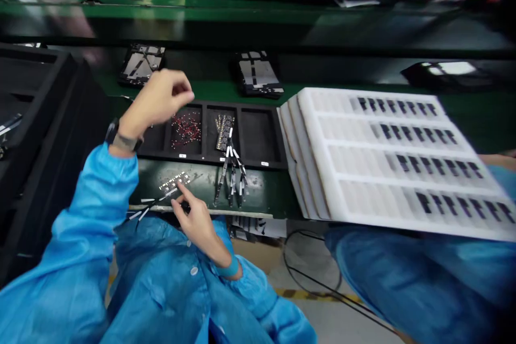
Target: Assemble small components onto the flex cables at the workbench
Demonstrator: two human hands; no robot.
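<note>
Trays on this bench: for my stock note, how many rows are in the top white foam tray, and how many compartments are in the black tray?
Top white foam tray rows: 4
Black tray compartments: 4
Total: 8

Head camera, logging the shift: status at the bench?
Left hand raised over black tray. Right hand at small parts on mat. White foam trays to right.
</note>
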